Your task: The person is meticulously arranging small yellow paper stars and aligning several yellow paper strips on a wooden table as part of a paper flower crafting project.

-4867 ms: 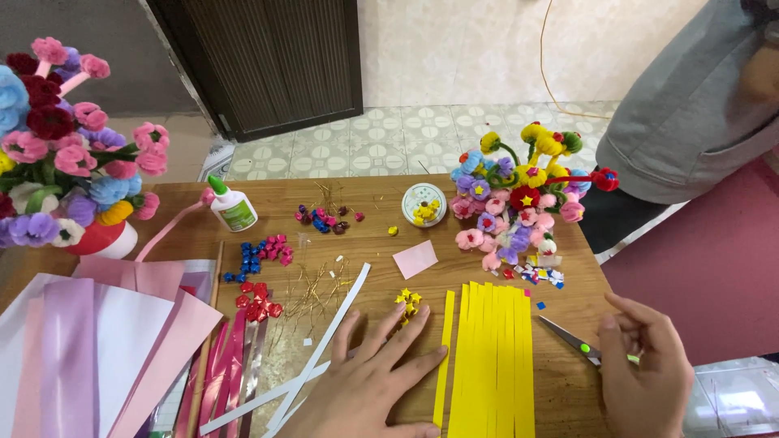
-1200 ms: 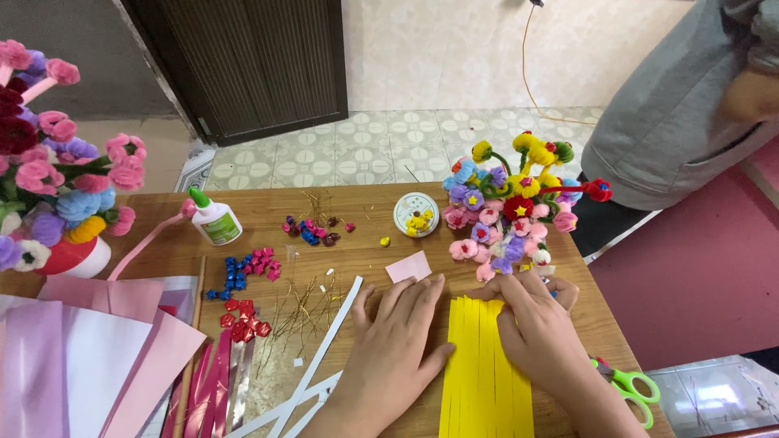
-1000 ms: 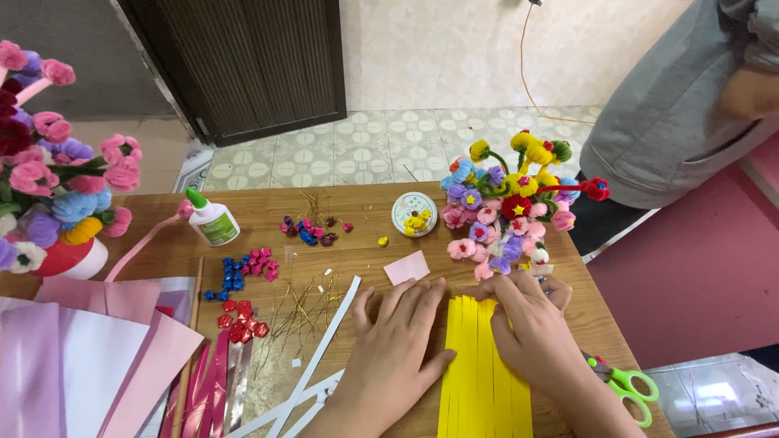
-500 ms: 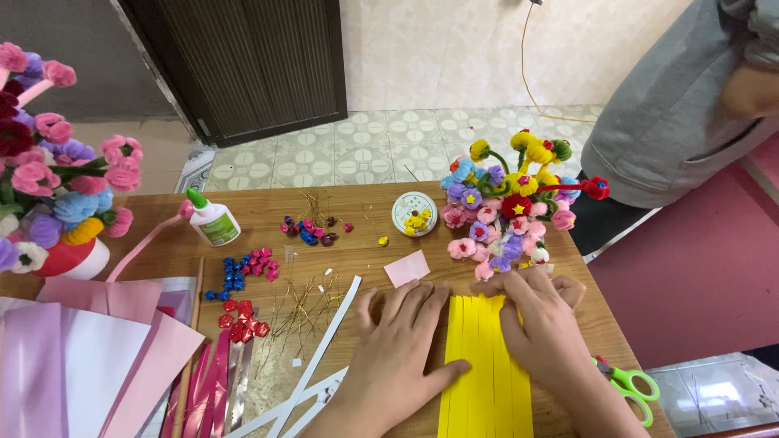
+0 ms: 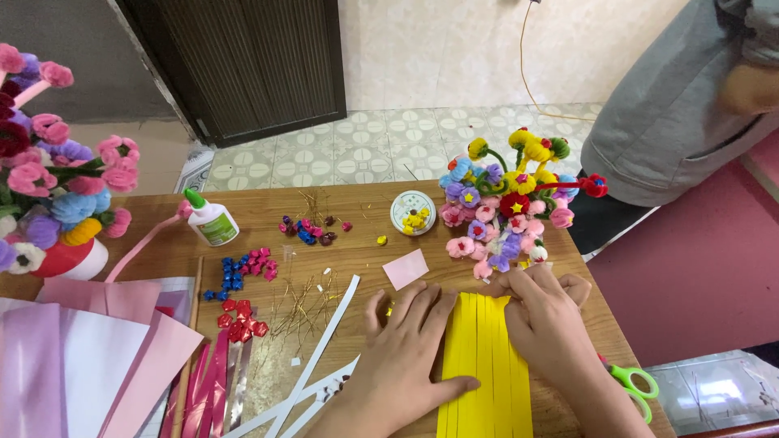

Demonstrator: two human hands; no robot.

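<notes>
Now the left hand (image 5: pixel 403 353) lies flat and open on the yellow strips (image 5: pixel 485 369) at the near edge of the table (image 5: pixel 357 207) to keep them still, while the right hand (image 5: pixel 545 320) pinches their far ends, beside the scissors (image 5: pixel 633 385).

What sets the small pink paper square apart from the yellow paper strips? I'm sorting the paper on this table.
The pink square is one small loose piece lying untouched; the yellow strips are many long pieces laid side by side, pressed under the left hand and right hand. Both lie flat on the wooden table.
</notes>
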